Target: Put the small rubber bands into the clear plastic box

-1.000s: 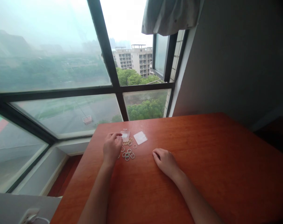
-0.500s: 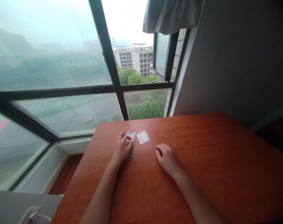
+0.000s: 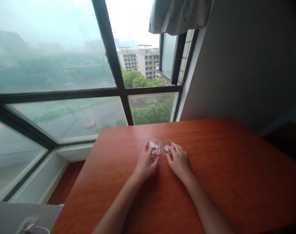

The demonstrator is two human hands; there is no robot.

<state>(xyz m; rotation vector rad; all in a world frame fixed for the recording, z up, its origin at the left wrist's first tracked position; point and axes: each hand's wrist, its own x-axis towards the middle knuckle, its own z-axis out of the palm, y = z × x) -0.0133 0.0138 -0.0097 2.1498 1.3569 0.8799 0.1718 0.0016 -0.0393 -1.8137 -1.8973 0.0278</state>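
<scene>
Left hand [image 3: 145, 163]: fingers bent over the left and near sides of a small, square, clear plastic box [image 3: 158, 148], thumb parted from them; I cannot tell whether they grip it.
Right hand [image 3: 180, 162]: fingers spread along the right edge of a flat, square, clear plastic panel [image 3: 165, 150], thumb near its closest edge; I cannot tell whether they pinch it.
Box look: see-through, with bright edges and a whitish patch on its floor.
Box direction: flat on the table, small tab on the far edge pointing away from the fingers, towards the window; nearly square, so no clear long axis.
Panel look: glossy, with a pale patch partly under the right fingers; lies flat, its sides roughly in line with the box's, also without a clear long axis.
Thin, round, pale rings [image 3: 155, 157]: just beside the left thumb, partly hidden by that hand; a yellowish one shows between box and panel.
Reddish-brown wooden table [image 3: 223, 169]: beneath both hands, spreading wide right of the right fingers.
Dark-framed glass window [image 3: 121, 92]: well beyond the fingertips.
</scene>
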